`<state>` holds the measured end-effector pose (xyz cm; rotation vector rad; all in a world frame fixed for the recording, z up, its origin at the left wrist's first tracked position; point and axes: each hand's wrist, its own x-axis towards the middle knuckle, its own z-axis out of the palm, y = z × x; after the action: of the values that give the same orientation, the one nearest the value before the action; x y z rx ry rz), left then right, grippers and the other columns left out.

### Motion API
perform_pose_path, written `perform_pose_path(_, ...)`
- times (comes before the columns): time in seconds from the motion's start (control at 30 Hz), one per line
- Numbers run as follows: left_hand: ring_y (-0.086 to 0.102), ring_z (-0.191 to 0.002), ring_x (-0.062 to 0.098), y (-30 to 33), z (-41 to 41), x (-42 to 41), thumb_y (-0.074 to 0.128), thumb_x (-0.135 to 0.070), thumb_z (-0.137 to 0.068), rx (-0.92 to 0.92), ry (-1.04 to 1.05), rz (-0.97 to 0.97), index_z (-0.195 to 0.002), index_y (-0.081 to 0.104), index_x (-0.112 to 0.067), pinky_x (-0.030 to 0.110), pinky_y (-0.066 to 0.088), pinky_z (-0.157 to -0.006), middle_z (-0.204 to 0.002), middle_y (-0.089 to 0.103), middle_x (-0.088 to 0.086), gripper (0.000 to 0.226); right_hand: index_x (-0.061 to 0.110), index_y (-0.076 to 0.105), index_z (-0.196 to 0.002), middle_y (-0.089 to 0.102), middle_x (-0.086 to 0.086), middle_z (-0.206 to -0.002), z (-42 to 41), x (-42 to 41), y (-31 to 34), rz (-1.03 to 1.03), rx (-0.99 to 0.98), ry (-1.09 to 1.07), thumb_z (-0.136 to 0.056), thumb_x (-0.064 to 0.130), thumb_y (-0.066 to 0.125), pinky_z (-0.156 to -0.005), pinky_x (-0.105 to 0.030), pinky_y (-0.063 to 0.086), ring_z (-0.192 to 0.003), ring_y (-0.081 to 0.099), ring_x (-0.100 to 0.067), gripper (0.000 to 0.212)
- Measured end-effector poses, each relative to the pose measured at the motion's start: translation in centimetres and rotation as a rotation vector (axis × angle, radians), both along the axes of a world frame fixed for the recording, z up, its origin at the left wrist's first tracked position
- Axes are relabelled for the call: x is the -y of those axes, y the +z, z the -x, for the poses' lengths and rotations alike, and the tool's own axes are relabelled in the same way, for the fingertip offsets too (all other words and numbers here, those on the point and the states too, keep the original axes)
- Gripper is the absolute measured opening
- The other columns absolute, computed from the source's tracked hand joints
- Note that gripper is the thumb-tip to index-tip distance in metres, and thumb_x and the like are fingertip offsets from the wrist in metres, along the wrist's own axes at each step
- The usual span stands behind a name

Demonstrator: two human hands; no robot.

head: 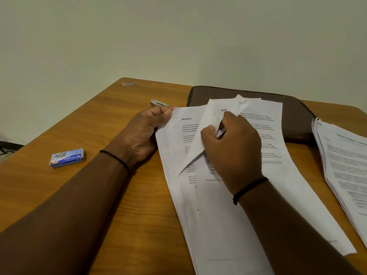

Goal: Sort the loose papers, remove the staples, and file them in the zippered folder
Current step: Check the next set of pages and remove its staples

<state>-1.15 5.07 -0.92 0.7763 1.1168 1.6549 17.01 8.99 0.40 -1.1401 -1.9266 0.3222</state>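
A set of printed white papers (234, 205) lies in the middle of the wooden table. My left hand (147, 132) grips the top left corner of the lower sheet, headed "Section 2". My right hand (232, 143) pinches the top sheet near its upper left corner and folds it back, crumpling it. The brown zippered folder (294, 116) lies shut behind the papers, partly under their top edges. A second stack of printed papers (345, 167) rests at the right edge of the view.
A small blue box of staples (67, 157) sits on the table to the left of my left arm. A metal stapler or staple remover (158, 103) lies just beyond my left hand, mostly hidden. A small scrap (127, 83) lies near the table's far corner. A wall stands behind.
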Motion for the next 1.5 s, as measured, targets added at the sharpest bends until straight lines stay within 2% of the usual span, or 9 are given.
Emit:
perform_pose_path(0.3, 0.071, -0.091, 0.034, -0.1, -0.7, 0.0, 0.065, 0.004, -0.090, -0.377, 0.188, -0.048, -0.099, 0.065, -0.013, 0.040, 0.059, -0.067, -0.104, 0.072, 0.016, 0.019, 0.021, 0.043, -0.069, 0.050, 0.002, -0.070, -0.1, -0.1, -0.1, 0.054, 0.049, -0.001, -0.094, 0.031, 0.056, -0.052, -0.020, 0.035, -0.061, 0.049, -0.016, 0.030)
perform_pose_path(0.5, 0.057, -0.081, -0.016, 0.3, -1.9, 0.1, 0.061, -0.010, -0.097, -0.798, 0.265, 0.018, -0.084, 0.071, -0.018, 0.007, 0.044, -0.069, -0.084, 0.065, -0.028, 0.019, 0.020, 0.050, -0.081, 0.049, 0.007, -0.077, -0.2, -0.1, 0.1, 0.055, 0.133, 0.037, -0.098, 0.037, 0.054, -0.054, -0.011, 0.027, -0.061, 0.045, -0.010, 0.024)
perform_pose_path(0.6, 0.060, -0.090, 0.003, 0.3, -2.1, 0.1, 0.054, -0.014, -0.100, -0.687, 0.291, 0.021, -0.087, 0.072, -0.002, 0.034, 0.046, -0.083, -0.084, 0.067, -0.016, 0.025, 0.019, 0.054, -0.084, 0.056, 0.003, -0.086, -0.1, -0.2, 0.1, 0.042, 0.109, 0.072, -0.098, 0.038, 0.054, -0.057, -0.009, 0.030, -0.071, 0.051, -0.011, 0.023)
perform_pose_path(0.7, 0.064, -0.099, 0.026, 0.2, -2.2, 0.3, 0.057, -0.025, -0.100, -0.651, 0.259, 0.058, -0.079, 0.075, -0.024, 0.049, 0.051, -0.086, -0.094, 0.070, -0.005, 0.028, 0.013, 0.065, -0.092, 0.065, -0.004, -0.095, -0.2, -0.3, -0.1, 0.040, 0.118, 0.075, -0.098, 0.037, 0.054, -0.059, -0.009, 0.033, -0.077, 0.054, -0.013, 0.028)
perform_pose_path(0.87, 0.053, -0.114, 0.008, -0.8, -1.1, -0.2, 0.077, -0.036, -0.083, -0.939, 0.317, 0.090, -0.123, 0.069, -0.032, 0.027, 0.047, -0.090, -0.130, 0.059, -0.010, 0.042, 0.011, 0.068, -0.103, 0.065, -0.002, -0.104, -0.4, -0.4, -0.1, 0.039, 0.131, 0.086, -0.098, 0.038, 0.055, -0.059, -0.010, 0.032, -0.084, 0.055, -0.012, 0.030)
perform_pose_path(1.0, 0.050, -0.101, -0.004, -0.4, -1.5, -0.2, 0.073, -0.030, -0.088, -1.140, 0.423, 0.071, -0.109, 0.076, -0.021, 0.010, 0.037, -0.078, -0.121, 0.056, -0.013, 0.023, 0.012, 0.070, -0.100, 0.066, 0.000, -0.099, -0.3, -0.5, -0.2, 0.027, 0.125, 0.114, -0.099, 0.044, 0.051, -0.058, -0.008, 0.030, -0.080, 0.053, -0.009, 0.037)
perform_pose_path(1.23, 0.065, -0.077, 0.044, 0.0, -2.6, 0.5, 0.048, -0.077, -0.085, -0.870, 0.291, 0.015, -0.074, 0.061, 0.010, 0.048, 0.057, -0.070, -0.080, 0.068, 0.023, 0.089, 0.009, 0.072, -0.093, 0.071, -0.006, -0.094, -0.1, -0.9, -0.8, 0.096, -0.086, 0.190, -0.097, 0.035, 0.043, -0.069, -0.027, 0.054, -0.082, 0.064, -0.016, 0.039)
perform_pose_path(1.33, 0.072, -0.080, 0.034, -0.1, -2.7, 0.3, 0.070, -0.063, -0.079, -0.801, 0.201, 0.090, -0.077, 0.072, -0.002, 0.056, 0.059, -0.076, -0.085, 0.074, 0.013, 0.061, 0.024, 0.060, -0.105, 0.067, 0.001, -0.102, -0.7, -1.3, -0.4, 0.097, 0.040, 0.141, -0.092, 0.020, 0.059, -0.073, -0.029, 0.055, -0.087, 0.060, -0.012, 0.013)
perform_pose_path(1.5, 0.076, -0.081, 0.028, -0.7, -2.6, 0.0, 0.077, -0.021, -0.087, -0.639, 0.252, 0.182, -0.091, 0.078, -0.008, 0.053, 0.061, -0.077, -0.089, 0.078, 0.007, 0.014, 0.031, 0.029, -0.114, 0.066, 0.003, -0.087, -0.7, -0.8, 0.0, 0.043, 0.072, 0.216, -0.087, 0.025, 0.070, -0.060, -0.030, 0.055, -0.068, 0.064, -0.013, 0.050)
